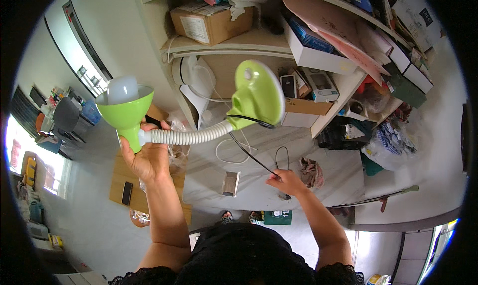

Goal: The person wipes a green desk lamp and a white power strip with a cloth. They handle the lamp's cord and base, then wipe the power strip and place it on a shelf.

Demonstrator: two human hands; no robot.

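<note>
A green desk lamp (125,116) with a white bulb (122,90) is held up in my left hand (147,160), whose fingers wrap round the lamp head where it meets the ribbed white gooseneck (191,136). The neck runs right to the lamp's green base (256,97), which hangs raised over the counter, tilted so that its broad face is on the right. A black power cord (249,153) loops round the base and runs down to my right hand (286,181), closed on it. Below that hand lies a small dark item, too small to name.
On the marbled counter (204,185) lie a small metal-looking box (230,183) and a crumpled brown cloth (311,173). Shelves behind hold a cardboard box (211,26), small boxed goods (320,84) and papers. A wooden table (119,178) with a dark phone-like slab (127,193) stands left.
</note>
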